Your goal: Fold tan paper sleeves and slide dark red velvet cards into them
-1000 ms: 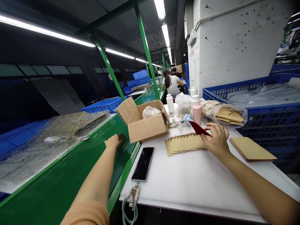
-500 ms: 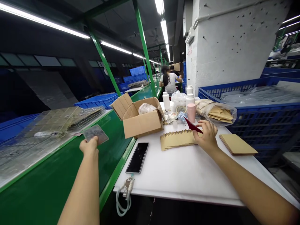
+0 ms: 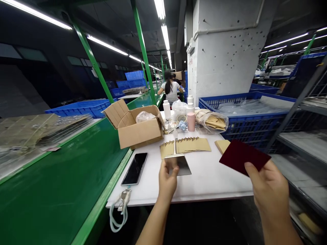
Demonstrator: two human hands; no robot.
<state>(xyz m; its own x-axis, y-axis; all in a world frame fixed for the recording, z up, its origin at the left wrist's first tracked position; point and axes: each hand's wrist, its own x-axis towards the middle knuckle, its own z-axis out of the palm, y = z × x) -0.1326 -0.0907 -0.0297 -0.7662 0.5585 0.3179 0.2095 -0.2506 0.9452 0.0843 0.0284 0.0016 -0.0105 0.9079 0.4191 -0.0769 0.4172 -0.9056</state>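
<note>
My left hand (image 3: 168,180) is closed, thumb on top, around a thin, shiny, mirror-like metal plate (image 3: 184,166) above the white table's front half. My right hand (image 3: 270,185) pinches a flat dark red rectangular piece (image 3: 241,156) by its near edge, off the table's right side. Whether that piece is cloth or card I cannot tell. Beyond my left hand, a fanned row of brown paper envelopes (image 3: 196,145) lies on the table. A stack of brown envelopes (image 3: 221,145) sits at the right, partly hidden behind the red piece.
A phone (image 3: 135,169) and keys on a cord (image 3: 124,197) lie at the table's left edge, beside a green conveyor frame (image 3: 63,177). Behind are an open carton (image 3: 140,133), a pink bottle (image 3: 190,121) and bagged envelopes (image 3: 213,120). Metal shelving (image 3: 298,136) stands right.
My left hand has brought the metal plate from beside the green conveyor to over the table. My right hand has carried the red piece from the envelope row rightward and closer. The view turned right.
</note>
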